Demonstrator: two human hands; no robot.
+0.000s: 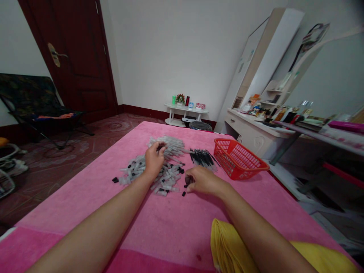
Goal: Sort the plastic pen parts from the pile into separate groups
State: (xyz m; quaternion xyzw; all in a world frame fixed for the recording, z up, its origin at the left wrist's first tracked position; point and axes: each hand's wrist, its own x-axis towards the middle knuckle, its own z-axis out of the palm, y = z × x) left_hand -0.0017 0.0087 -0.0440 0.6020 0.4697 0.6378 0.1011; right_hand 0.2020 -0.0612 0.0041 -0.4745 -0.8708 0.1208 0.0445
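My left hand [155, 157] is over the back of a heap of short clear pen caps [167, 178], fingers curled toward the thumb; whatever they may hold is hidden. Behind it lies a bundle of long clear pen barrels [173, 146]. My right hand [200, 179] is low over the pink cloth, right of the caps, its fingers bent into a pinch with the tips partly out of sight. Small black plugs [184, 193] lie beside those fingertips. Beyond my right hand is a bunch of black-and-clear pen refills [201, 157].
A red plastic basket [241, 172] stands on the right of the pink-covered table [148, 231]. Yellow cloth [227, 242] lies beneath my right forearm. A cluttered dressing table [256, 125] is at the right, a folding chair [34, 98] at the left.
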